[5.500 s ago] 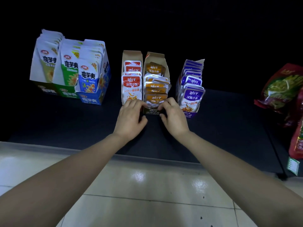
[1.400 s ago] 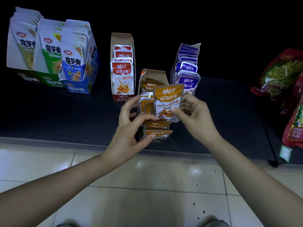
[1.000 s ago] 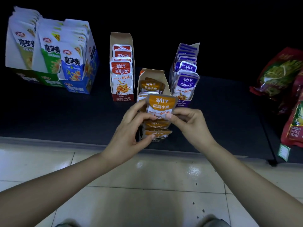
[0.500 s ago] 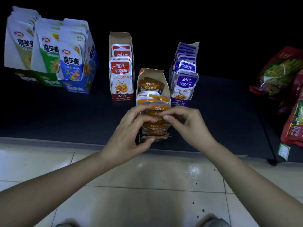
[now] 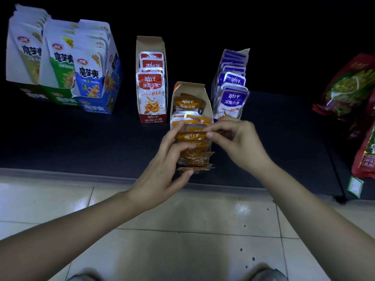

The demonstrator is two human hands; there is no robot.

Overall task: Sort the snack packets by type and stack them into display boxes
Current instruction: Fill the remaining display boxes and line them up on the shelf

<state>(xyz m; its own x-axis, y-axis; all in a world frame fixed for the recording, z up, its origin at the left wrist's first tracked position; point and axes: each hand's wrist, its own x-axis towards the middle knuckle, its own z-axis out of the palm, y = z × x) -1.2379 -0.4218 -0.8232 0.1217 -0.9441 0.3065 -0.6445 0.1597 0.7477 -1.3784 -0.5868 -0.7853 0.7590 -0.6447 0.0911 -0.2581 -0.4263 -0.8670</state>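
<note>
Head view: orange display box (image 5: 189, 88) sits mid-bench (image 5: 81, 142), between red box (image 5: 153, 118) and purple box (image 5: 213, 92). Left hand (image 5: 168, 165) curls round the near orange packets (image 5: 191, 136); right hand (image 5: 237, 142) pinches one packet's top edge. Step looks like seating a packet in the stack; next probably needs pressing it level.

One wide-angle view from the person's head looks forward and steeply down, close over the left hand (image 5: 162, 161) and right hand (image 5: 241, 142) at mid-frame. The dark shelf (image 5: 81, 138) fills the upper half, the tiled floor (image 5: 182, 250) the lower.
</note>
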